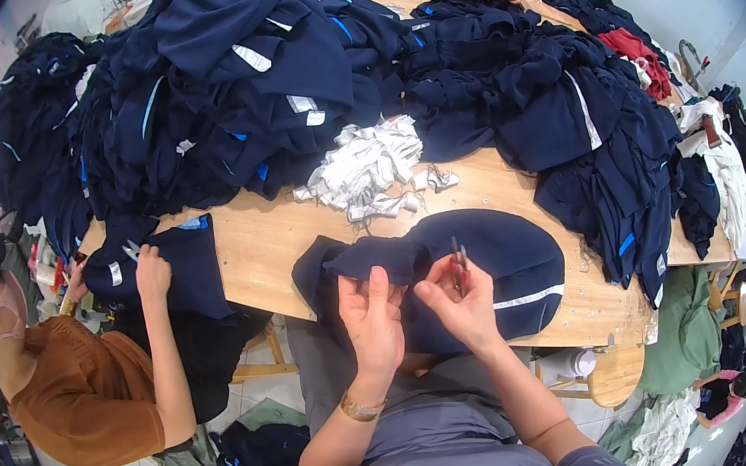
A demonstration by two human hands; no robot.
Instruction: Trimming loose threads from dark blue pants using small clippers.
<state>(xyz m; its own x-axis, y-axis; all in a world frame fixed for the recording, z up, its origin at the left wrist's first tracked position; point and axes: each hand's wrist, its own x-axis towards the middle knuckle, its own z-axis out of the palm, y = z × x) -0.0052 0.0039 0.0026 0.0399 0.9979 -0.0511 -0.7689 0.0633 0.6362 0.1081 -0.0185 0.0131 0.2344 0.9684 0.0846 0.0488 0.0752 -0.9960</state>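
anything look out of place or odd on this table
One thing stands out: a single red garment lies among the navy garments at the table's far right. Otherwise nothing looks damaged. The left hand holds a navy piece; the right hand holds small snips.

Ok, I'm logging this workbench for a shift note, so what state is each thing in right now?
Left hand: pinching the navy garment's edge.
Right hand: closed on small snips, blades up.
Snips: held upright over the fabric.
Navy garment: spread flat at the table edge.
Navy clothing pile: heaped, unfolded.
White fabric strips: in a loose heap.
Wooden table: mostly covered.
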